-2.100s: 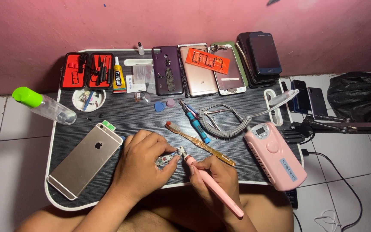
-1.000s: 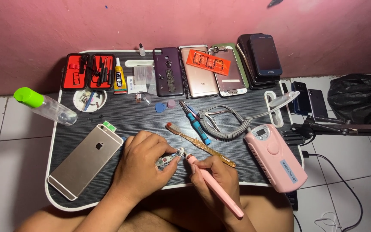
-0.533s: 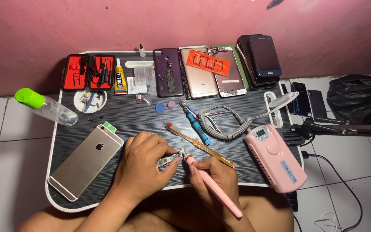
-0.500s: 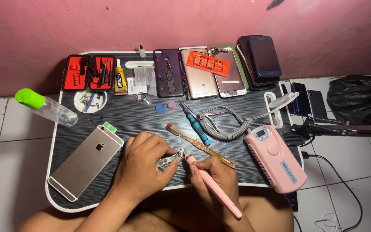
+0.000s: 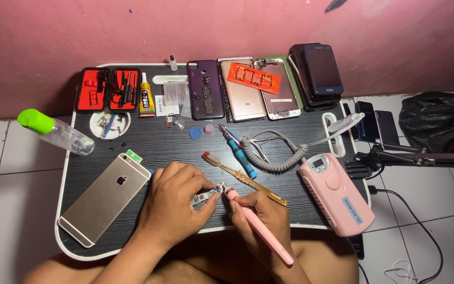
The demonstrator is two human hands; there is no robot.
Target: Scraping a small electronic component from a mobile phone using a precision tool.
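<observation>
My left hand pinches a small metal phone part against the black lap table, near its front edge. My right hand grips a pink pen-shaped handpiece, its tip touching the small part. A grey coiled cord lies between the hands and the pink control box to the right. A brown toothbrush lies just beyond my hands. A gold phone rests face down, left of my left hand.
Along the table's back sit a red tool case, a glue tube, phone backs and frames and stacked dark phones. A blue screwdriver lies mid-table. A green-capped bottle overhangs the left edge. A black bag sits right.
</observation>
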